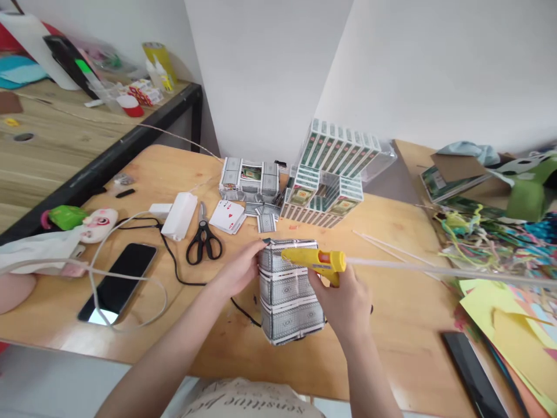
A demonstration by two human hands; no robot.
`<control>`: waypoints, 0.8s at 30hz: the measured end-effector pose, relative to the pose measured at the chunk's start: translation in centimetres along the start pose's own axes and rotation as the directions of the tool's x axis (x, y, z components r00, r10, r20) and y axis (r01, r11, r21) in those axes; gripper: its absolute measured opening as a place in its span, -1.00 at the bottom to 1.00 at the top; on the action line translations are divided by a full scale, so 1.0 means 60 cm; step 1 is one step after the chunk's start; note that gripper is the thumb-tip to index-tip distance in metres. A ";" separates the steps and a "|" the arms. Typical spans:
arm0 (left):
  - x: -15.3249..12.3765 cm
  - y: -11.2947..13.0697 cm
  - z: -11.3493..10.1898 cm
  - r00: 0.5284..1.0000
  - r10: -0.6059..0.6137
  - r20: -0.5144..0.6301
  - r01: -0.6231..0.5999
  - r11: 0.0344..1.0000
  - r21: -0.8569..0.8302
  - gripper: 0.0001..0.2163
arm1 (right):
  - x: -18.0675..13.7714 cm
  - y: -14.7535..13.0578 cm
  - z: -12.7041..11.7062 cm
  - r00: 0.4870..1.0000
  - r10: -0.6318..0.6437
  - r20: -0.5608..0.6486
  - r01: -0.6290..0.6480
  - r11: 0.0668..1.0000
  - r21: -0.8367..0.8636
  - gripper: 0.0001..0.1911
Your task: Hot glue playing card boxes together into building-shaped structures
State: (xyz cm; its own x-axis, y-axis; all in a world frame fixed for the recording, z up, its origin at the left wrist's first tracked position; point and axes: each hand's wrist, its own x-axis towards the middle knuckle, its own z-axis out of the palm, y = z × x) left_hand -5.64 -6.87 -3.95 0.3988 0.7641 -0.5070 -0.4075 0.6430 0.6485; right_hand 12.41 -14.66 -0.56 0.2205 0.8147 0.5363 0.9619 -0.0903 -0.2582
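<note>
Pointing left, long axis across the card block (287,290), the glue gun (319,259) sits gripped in the right hand (348,299).

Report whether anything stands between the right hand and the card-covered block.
Only the yellow glue gun, held in the right hand, with its nozzle at the far end of the card-covered block; nothing else visible intervenes.
</note>
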 end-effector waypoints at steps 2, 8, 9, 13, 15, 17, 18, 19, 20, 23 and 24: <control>0.001 0.000 -0.001 1.000 -0.003 -0.004 0.003 1.000 -0.010 -0.85 | 0.003 0.002 0.004 0.996 -0.083 -0.038 0.081 0.995 -0.056 -0.75; 0.000 0.000 0.001 1.000 -0.012 -0.004 0.011 1.000 -0.019 -0.86 | 0.018 -0.003 0.000 0.984 -0.173 -0.032 0.169 0.979 -0.114 -0.74; -0.001 0.001 0.001 1.000 -0.011 -0.007 0.010 1.000 -0.020 -0.86 | 0.020 -0.004 -0.001 0.981 -0.189 -0.032 0.184 0.976 -0.119 -0.75; -0.006 0.005 0.006 0.999 -0.016 -0.040 0.015 1.000 -0.027 -0.86 | 0.028 -0.010 -0.010 0.965 -0.257 -0.043 0.248 0.957 -0.149 -0.77; -0.009 0.007 0.009 0.998 -0.025 -0.053 0.024 0.999 -0.022 -0.86 | 0.031 -0.014 -0.015 0.954 -0.296 -0.041 0.286 0.943 -0.169 -0.80; -0.011 0.009 0.009 0.997 -0.038 -0.064 0.037 0.999 -0.013 -0.85 | 0.033 -0.017 -0.019 0.947 -0.322 -0.016 0.314 0.932 -0.181 -0.81; -0.011 0.010 0.009 0.997 -0.041 -0.070 0.041 0.999 -0.009 -0.84 | 0.035 -0.018 -0.021 0.945 -0.327 0.001 0.322 0.930 -0.179 -0.81; -0.011 0.010 0.009 0.996 -0.043 -0.077 0.042 0.999 -0.007 -0.84 | 0.036 -0.018 -0.023 0.944 -0.329 0.017 0.327 0.929 -0.176 -0.81; -0.011 0.010 0.009 0.996 -0.044 -0.082 0.043 0.999 -0.004 -0.84 | 0.038 -0.018 -0.024 0.945 -0.325 0.032 0.326 0.929 -0.173 -0.81; -0.010 0.009 0.008 0.996 -0.038 -0.082 0.038 0.999 0.001 -0.85 | 0.045 -0.017 -0.026 0.947 -0.315 0.070 0.322 0.932 -0.169 -0.84; -0.010 0.009 0.008 0.996 -0.035 -0.080 0.035 0.999 0.001 -0.85 | 0.048 -0.017 -0.028 0.946 -0.314 0.083 0.324 0.931 -0.171 -0.86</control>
State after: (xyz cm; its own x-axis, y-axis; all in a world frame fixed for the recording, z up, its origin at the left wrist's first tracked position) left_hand -5.73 -7.01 -3.01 0.3460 0.7430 -0.5730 -0.3924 0.6693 0.6309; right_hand 12.34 -13.19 2.56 -0.1068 0.8465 0.5216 0.9941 0.0820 0.0706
